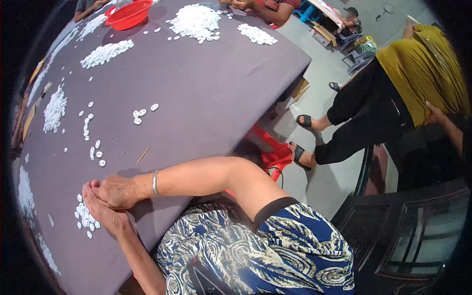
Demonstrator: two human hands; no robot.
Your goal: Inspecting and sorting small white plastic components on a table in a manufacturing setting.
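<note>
At the near left edge of the table, my left hand and my right hand are pressed together with their fingers closed. Anything between them is hidden. A silver bracelet circles my right wrist. Right beside my left hand, partly covered by it, lies a small pile of white oval pieces with dark dots. Beyond my hands, a loose row of similar dotted white pieces runs away from me. Thin dark slivers and a yellowish stick lie to the right of that row.
Heaps of white pieces dot the grey-covered table. At its far side stands a red basin, near other people's arms. A person in a mustard top stands at right, by a red stool.
</note>
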